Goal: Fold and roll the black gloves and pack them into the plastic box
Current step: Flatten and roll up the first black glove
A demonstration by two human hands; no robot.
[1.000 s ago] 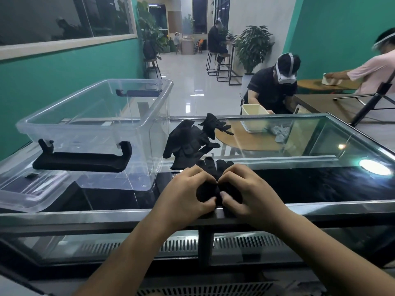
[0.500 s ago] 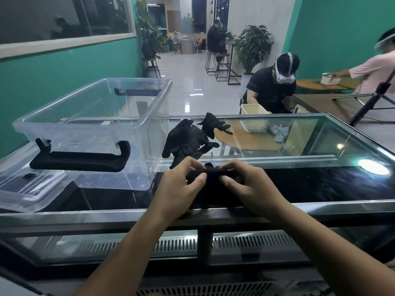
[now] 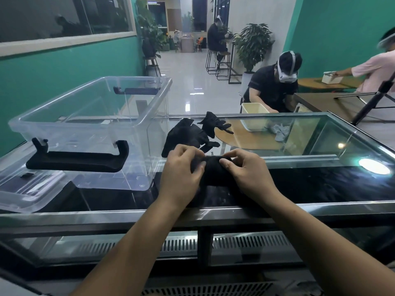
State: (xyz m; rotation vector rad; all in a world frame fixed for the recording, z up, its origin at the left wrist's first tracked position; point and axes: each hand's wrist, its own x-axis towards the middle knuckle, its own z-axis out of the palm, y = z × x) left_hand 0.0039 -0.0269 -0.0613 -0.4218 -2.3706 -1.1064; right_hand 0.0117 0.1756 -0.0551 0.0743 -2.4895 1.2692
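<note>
A rolled black glove [image 3: 213, 170] lies crosswise on the dark glass counter, gripped at both ends. My left hand [image 3: 181, 174] pinches its left end and my right hand [image 3: 248, 174] pinches its right end. Just behind them sits a loose pile of black gloves [image 3: 188, 135], with fingers sticking out to the right. The clear plastic box [image 3: 89, 129] with black handles stands to the left of the pile, and nothing shows inside it.
The box's clear lid [image 3: 27, 189] lies at the near left. The counter's metal front edge [image 3: 213, 212] runs below my wrists. A bright lamp reflection [image 3: 374, 168] shines at right. Other people sit and work at tables behind the counter.
Both hands have rolled the glove away from me, from near the front edge toward the pile. The flat glove has become a tight roll.
</note>
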